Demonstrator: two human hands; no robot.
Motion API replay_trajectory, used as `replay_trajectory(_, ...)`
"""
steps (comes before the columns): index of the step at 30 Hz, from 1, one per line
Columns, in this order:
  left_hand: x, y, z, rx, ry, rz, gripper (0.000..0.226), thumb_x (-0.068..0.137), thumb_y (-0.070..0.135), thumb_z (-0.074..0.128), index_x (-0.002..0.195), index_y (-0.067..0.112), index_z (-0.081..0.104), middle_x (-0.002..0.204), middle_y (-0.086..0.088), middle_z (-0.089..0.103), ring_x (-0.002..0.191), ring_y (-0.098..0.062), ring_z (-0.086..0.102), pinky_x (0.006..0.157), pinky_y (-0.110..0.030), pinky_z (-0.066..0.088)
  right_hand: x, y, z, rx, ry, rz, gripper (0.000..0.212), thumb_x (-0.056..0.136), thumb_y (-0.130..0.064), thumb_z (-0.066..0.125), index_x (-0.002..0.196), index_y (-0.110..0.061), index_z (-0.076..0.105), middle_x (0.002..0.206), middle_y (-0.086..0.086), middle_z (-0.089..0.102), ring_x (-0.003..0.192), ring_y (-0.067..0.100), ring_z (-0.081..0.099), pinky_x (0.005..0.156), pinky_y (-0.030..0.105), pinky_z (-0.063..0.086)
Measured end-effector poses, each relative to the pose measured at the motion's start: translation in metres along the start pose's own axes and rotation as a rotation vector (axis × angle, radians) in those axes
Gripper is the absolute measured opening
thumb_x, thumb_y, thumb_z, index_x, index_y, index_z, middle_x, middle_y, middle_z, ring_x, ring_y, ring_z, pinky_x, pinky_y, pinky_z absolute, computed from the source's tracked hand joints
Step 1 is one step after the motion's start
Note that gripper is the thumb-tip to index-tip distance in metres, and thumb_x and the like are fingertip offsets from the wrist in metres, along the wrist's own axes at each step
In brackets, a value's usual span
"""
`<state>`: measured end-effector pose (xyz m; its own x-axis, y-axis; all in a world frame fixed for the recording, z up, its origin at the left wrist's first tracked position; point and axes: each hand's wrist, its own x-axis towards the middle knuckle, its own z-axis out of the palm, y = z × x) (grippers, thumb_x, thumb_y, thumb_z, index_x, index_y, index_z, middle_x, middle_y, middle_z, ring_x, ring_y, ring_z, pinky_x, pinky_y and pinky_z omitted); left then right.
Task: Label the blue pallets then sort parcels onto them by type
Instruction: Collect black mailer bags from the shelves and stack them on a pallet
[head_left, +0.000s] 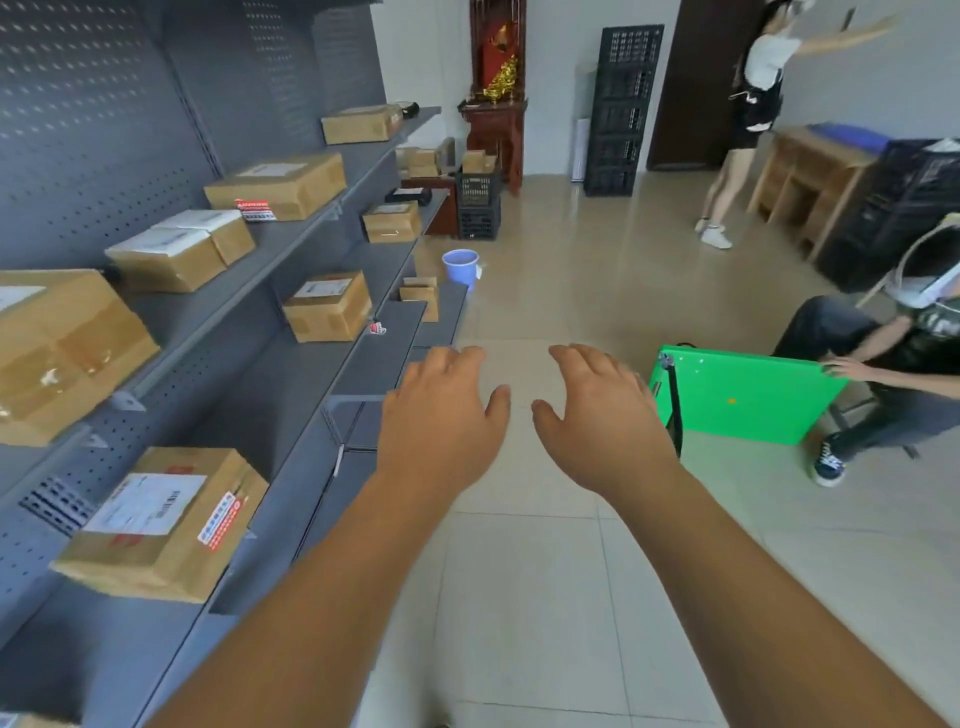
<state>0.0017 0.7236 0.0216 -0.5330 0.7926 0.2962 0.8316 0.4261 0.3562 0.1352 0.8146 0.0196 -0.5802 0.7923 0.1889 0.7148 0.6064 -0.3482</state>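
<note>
My left hand (444, 410) and my right hand (597, 415) are stretched out side by side over the tiled floor, palms down, fingers apart, holding nothing. Cardboard parcels sit on the grey shelving (291, 228) to my left. The nearest one (161, 525) carries a white shipping label and a red-and-white sticker. Another labelled parcel (327, 306) stands one shelf further along, and a large box (62, 348) fills the left edge. No blue pallet is visible in this view.
A seated person (883, 374) at the right holds a green board (743, 395) on edge on the floor. Another person (748, 119) stands at the back by a wooden desk (810, 171). Black crates (618, 109) and a blue bucket (461, 265) stand further back.
</note>
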Motion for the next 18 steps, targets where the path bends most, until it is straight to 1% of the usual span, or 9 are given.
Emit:
replay_trajectory(4,0.064,-0.009,0.032,-0.046,-0.008,0.026,0.046,0.101,0.050,0.042,0.138,0.025,0.053,0.137,-0.002,0.055,0.121,-0.029,0.051,0.095,-0.046,0.043,0.059,0.007,0.020,-0.009,0.012,0.052,0.058,0.100,-0.049,0.044,0.152,-0.025,0.036,0.159,0.000,0.038,0.145,0.026,0.031,0.120,0.047,0.024)
replay_trajectory(11,0.205,-0.039,0.066,-0.018,-0.043,0.104,0.046,0.099,0.050,0.046,0.137,0.024,0.051,0.133,-0.003,0.056,0.119,-0.030,0.052,0.091,-0.042,0.043,0.188,0.006,0.037,-0.075,0.073,0.141,0.056,0.099,-0.048,0.044,0.150,-0.024,0.039,0.155,0.000,0.043,0.140,0.027,0.038,0.117,0.049,0.027)
replay_trajectory(18,0.320,-0.049,0.107,0.016,-0.133,0.198,0.050,0.101,0.052,0.041,0.142,0.025,0.046,0.140,0.000,0.051,0.125,-0.027,0.049,0.095,-0.042,0.043,0.285,0.024,0.064,-0.061,0.079,0.269,0.057,0.099,-0.050,0.043,0.151,-0.027,0.036,0.157,-0.003,0.039,0.144,0.025,0.032,0.120,0.051,0.024)
